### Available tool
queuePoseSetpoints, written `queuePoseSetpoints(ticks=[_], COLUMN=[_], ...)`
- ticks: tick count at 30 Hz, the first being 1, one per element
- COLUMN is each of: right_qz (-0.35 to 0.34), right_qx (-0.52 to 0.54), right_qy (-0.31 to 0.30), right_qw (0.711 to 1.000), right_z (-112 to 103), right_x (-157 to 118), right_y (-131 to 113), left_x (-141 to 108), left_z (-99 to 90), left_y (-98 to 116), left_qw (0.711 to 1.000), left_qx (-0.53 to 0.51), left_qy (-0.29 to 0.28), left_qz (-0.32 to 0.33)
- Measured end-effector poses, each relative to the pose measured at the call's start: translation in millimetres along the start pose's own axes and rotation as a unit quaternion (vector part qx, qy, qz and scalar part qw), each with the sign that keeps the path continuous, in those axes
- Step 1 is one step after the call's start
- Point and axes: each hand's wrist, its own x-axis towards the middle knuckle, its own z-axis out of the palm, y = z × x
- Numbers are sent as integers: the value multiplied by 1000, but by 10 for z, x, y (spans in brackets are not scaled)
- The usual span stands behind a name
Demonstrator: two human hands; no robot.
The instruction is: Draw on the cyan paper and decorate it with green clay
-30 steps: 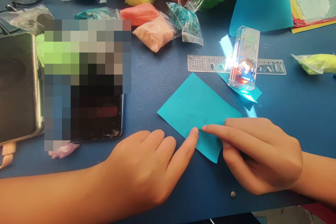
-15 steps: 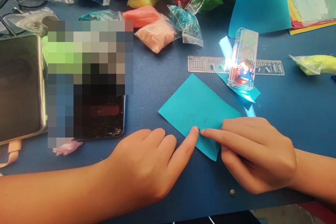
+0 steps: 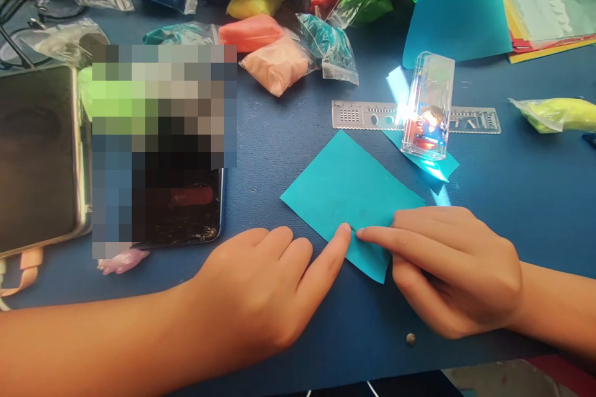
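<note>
A teal paper sheet (image 3: 344, 180) lies flat and turned at an angle on the blue table. My left hand (image 3: 270, 285) presses its index fingertip on the sheet's lower part, the other fingers curled in. My right hand (image 3: 456, 267) comes from the right, its index fingertip almost touching the left one and its other fingers folded under. Between the two fingertips a tiny dark green bit shows; it is too small to make out. Just behind the sheet, a clear box (image 3: 428, 105) with a bright light stands over a clear ruler (image 3: 475, 120) and a teal scrap (image 3: 444, 164).
Two phones, one at the far left (image 3: 37, 155) and one beside it (image 3: 186, 217), lie near a pink figurine (image 3: 123, 260). Bagged clay, peach (image 3: 277, 65) and yellow-green (image 3: 559, 115), and coloured papers (image 3: 459, 9) lie behind and right. A small round piece (image 3: 410, 339) sits near the front edge.
The view has shifted slightly. Both hands keep nearly the same pose on the paper, with the fingertips still close together.
</note>
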Motion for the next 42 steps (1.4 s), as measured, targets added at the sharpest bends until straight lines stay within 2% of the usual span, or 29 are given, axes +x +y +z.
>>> queuePoseSetpoints(ticks=[4,16,42], right_qz=[21,18,-5], right_qx=[10,-1,6], right_qy=[11,23,-2], right_qw=[1000,1000,1000], right_z=[1,34,12], right_x=[11,13,10], right_y=[-8,2,28], left_x=[13,2,45], left_z=[24,41,46], left_y=[-5,0,-20], left_qw=[1000,1000,1000], left_qx=[-9,-12,-1], left_qy=[15,23,21], left_qz=[1,-1,-8])
